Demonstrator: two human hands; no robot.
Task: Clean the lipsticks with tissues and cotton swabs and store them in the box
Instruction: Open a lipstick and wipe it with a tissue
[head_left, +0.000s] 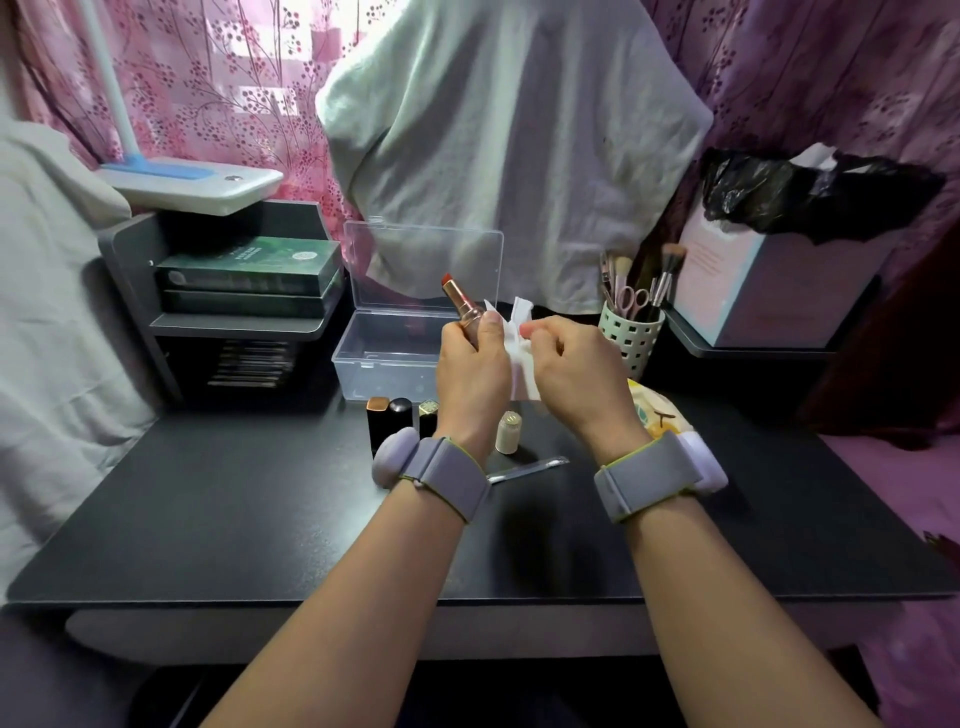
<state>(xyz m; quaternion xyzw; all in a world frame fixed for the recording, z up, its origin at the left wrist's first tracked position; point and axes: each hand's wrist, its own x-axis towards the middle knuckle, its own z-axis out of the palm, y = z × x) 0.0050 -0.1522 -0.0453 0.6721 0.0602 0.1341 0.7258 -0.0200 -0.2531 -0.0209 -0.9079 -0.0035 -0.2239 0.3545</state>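
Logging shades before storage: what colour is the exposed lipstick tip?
Red, on the lipstick held in the left hand; head view shows it.

Both forearms are bare, no sleeves anywhere in view. Each wrist has a wide greyish-lavender fabric strap with a thin yellow-green trim along its edges, kind of like a chunky watch band. The left hand (470, 358) side has a rounded, pebble-shaped lavender pod sitting on the outer side of its strap. The right hand (574, 364) side has a paler, boxier white-lilac module on its outer side. No rings or other jewellery visible.
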